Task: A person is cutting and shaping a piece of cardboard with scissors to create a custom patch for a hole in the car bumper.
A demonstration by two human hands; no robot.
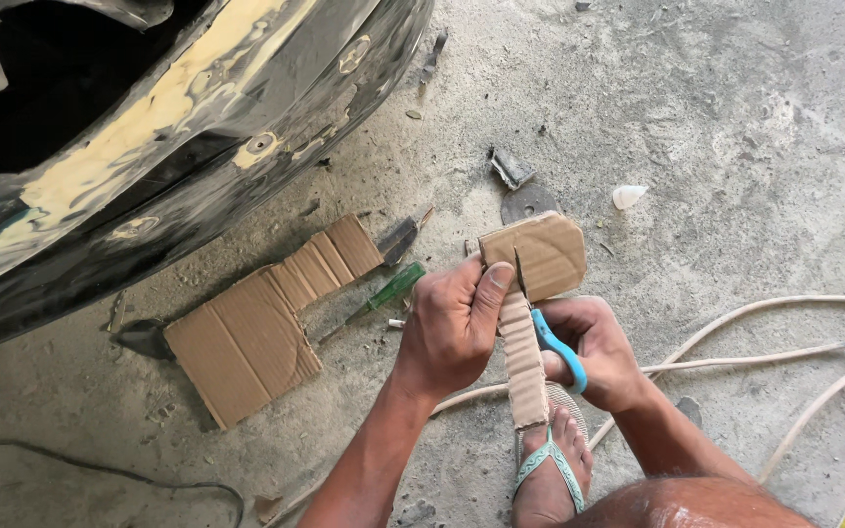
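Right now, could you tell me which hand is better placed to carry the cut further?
Probably the right hand: it grips the blue-handled scissors, blade in the cardboard piece; the left hand pinches it.

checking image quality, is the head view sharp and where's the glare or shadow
Head view: sharp on both hands, left hand and right hand, and the cardboard piece; soft daylight, faint shadows on the concrete floor; glossy reflections on the black car panel.
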